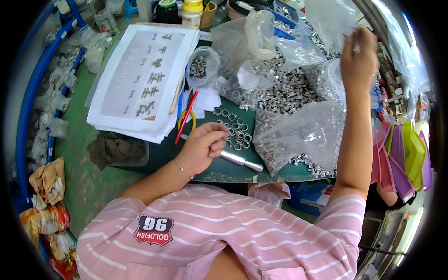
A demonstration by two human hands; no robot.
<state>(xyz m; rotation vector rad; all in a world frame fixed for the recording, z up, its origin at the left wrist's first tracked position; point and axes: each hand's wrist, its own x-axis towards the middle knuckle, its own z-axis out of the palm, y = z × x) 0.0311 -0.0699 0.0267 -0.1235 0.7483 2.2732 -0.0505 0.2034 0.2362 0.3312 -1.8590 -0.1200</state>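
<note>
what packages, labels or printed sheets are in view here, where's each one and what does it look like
Stack of printed sheets: upper left of the mat, white paper with dark characters.
Clear plastic bags: centre right, heaped, filled with small metal rings.
Small clear bag: beside the sheets, holding a few rings.
Empty clear bag: top right, held up by the right hand.
Bottle: top centre, white with yellow cap.
Crumpled snack wrappers: lower left, orange and red.

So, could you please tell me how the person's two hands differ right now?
The left hand lies low on the green mat, curled beside the loose metal rings; the right hand is raised, pinching a clear plastic bag. Both are bare.
</note>
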